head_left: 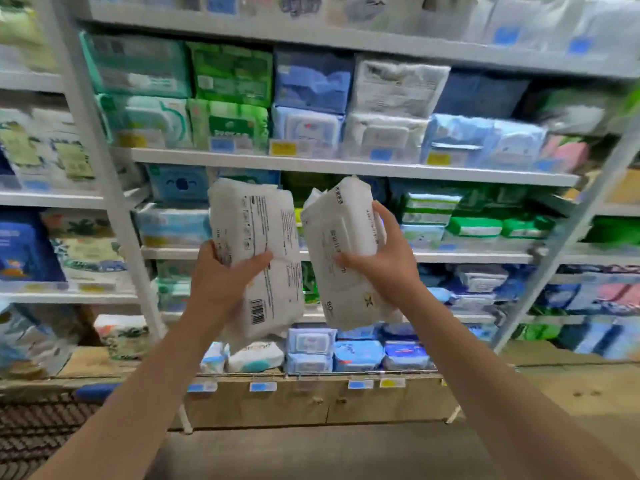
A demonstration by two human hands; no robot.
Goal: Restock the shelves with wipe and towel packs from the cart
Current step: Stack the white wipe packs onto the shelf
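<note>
each raised hand's grip [221, 275] [381, 258] clasps a white pack [263, 237] [343, 244].

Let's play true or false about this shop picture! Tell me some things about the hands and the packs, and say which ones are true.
1. The left hand grips the left white pack, and the right hand grips the right white pack. True.
2. Both white packs already lie on a shelf. False: they are held up in front of the shelves.
3. A barcode shows on the left white pack. True.
4. The shelves are bare. False: they are full of blue, green and white packs.
</note>
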